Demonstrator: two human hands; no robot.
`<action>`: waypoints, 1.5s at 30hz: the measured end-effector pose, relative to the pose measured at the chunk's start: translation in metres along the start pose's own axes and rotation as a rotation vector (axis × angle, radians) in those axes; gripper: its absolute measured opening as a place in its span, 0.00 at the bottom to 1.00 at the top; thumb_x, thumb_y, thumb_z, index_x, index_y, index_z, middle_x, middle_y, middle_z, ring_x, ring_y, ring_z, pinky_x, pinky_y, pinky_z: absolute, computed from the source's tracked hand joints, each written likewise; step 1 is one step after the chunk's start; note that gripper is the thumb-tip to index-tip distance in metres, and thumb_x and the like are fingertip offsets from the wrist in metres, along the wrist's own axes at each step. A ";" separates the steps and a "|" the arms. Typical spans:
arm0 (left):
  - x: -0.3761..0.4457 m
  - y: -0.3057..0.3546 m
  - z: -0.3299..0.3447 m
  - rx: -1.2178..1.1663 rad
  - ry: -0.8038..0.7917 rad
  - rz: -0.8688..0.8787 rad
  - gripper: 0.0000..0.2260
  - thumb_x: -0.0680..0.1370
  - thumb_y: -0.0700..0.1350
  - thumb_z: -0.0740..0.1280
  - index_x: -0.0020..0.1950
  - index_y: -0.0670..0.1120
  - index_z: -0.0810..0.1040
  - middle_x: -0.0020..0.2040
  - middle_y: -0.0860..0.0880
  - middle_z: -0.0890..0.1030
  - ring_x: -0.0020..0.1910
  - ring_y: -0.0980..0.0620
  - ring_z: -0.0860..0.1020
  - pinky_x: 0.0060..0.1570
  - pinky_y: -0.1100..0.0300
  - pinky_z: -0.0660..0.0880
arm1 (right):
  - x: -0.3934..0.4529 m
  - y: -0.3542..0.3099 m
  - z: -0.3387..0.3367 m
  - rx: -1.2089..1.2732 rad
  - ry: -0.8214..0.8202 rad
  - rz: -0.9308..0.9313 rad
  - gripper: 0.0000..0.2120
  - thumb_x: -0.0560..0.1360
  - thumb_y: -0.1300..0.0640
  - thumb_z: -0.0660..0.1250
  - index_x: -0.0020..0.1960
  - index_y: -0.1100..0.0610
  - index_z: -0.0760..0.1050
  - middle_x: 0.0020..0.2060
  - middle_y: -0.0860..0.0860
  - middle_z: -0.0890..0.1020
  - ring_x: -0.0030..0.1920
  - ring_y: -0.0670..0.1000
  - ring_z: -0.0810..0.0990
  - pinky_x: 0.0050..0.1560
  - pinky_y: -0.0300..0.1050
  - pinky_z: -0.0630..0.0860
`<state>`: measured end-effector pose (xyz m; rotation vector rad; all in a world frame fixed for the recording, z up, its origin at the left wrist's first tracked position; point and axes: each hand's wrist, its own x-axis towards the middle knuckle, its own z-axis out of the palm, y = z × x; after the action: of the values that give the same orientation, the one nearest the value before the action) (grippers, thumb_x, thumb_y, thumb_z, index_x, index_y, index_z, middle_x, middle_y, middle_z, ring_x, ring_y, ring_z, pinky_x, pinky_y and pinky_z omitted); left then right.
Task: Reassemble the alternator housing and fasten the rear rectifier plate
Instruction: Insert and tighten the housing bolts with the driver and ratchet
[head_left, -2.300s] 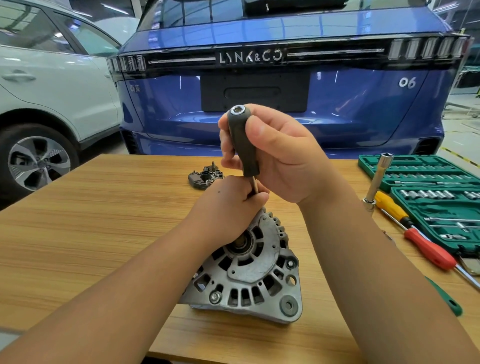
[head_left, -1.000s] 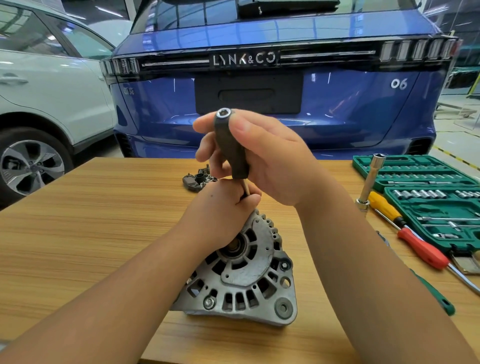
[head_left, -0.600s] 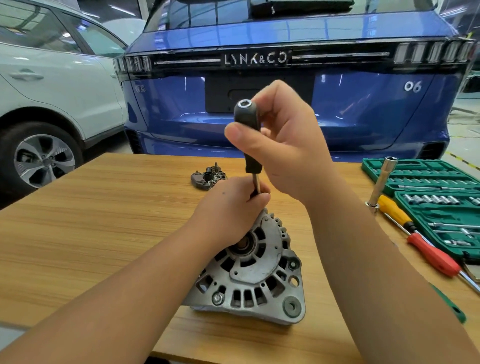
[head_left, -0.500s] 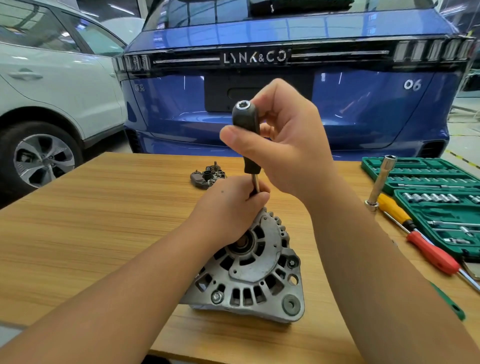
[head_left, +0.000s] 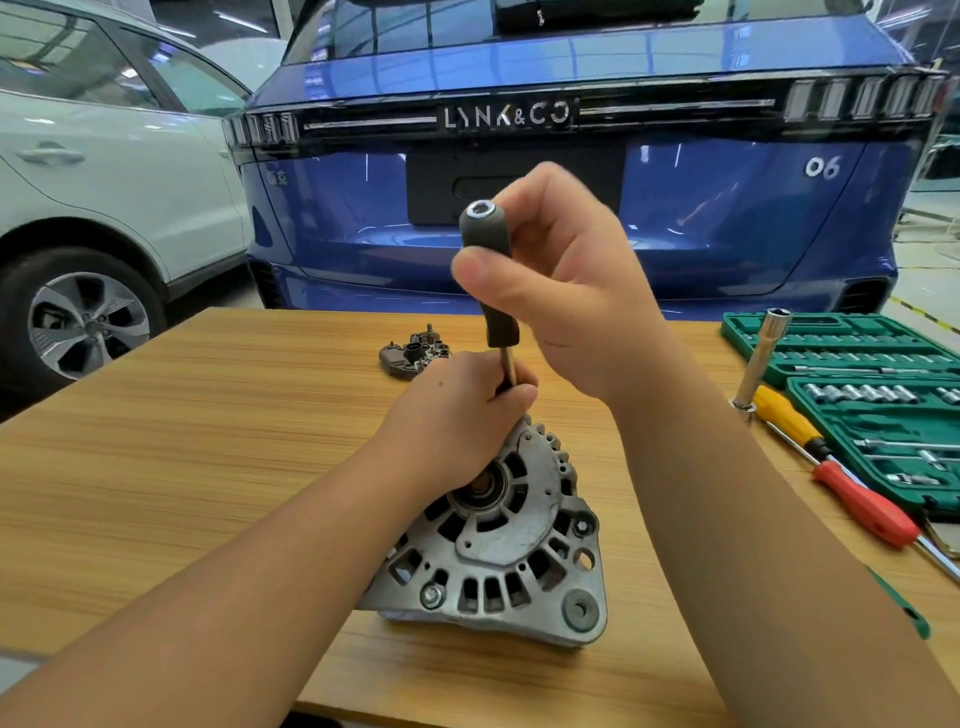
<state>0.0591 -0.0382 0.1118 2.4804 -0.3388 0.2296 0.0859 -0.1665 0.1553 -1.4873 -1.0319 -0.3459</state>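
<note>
The alternator housing (head_left: 511, 540) stands on edge near the front of the wooden table (head_left: 208, 441), its vented face with the bearing toward the camera. The left hand (head_left: 457, 415) is curled over its upper rim, fingers closed round the metal shaft of a driver (head_left: 491, 291) where the shaft meets the casting. The right hand (head_left: 566, 291) wraps the driver's dark handle above, thumb across the front. The tip and its fastener are hidden behind the left hand.

The likely trouble: the housing balances on a narrow edge, so a hard turn or downward push could rock it, and the tip may slip off the fastener and jab the steadying fingers.

The rectifier plate (head_left: 413, 353) lies apart, farther back on the table, not yet fitted. To the right sit a green socket set (head_left: 883, 415), a long socket (head_left: 761, 364) and a red-and-yellow screwdriver (head_left: 836, 478). Beyond the table stand a blue car (head_left: 571, 156) and a white car (head_left: 104, 182).
</note>
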 end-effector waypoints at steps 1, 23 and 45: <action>0.000 0.001 0.000 0.004 -0.002 0.006 0.17 0.83 0.49 0.64 0.35 0.58 0.68 0.30 0.59 0.75 0.31 0.62 0.72 0.36 0.61 0.65 | 0.000 -0.001 0.002 -0.117 0.064 -0.047 0.11 0.73 0.58 0.73 0.48 0.58 0.71 0.40 0.46 0.76 0.41 0.45 0.77 0.44 0.47 0.78; 0.001 0.000 0.003 -0.039 0.069 0.039 0.21 0.84 0.51 0.57 0.31 0.51 0.67 0.22 0.59 0.70 0.25 0.59 0.69 0.27 0.65 0.61 | -0.001 -0.003 0.012 -0.342 0.255 -0.043 0.12 0.75 0.55 0.75 0.46 0.64 0.77 0.41 0.58 0.80 0.41 0.52 0.79 0.47 0.54 0.77; 0.002 -0.004 0.000 0.015 0.014 0.011 0.13 0.84 0.50 0.58 0.45 0.48 0.77 0.34 0.49 0.77 0.34 0.51 0.75 0.38 0.52 0.73 | 0.001 0.016 0.008 0.403 -0.065 0.242 0.05 0.78 0.56 0.65 0.51 0.57 0.74 0.40 0.52 0.78 0.45 0.52 0.77 0.56 0.54 0.75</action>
<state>0.0619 -0.0358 0.1099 2.4913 -0.3466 0.2548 0.0956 -0.1571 0.1439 -1.2432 -0.8975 0.0814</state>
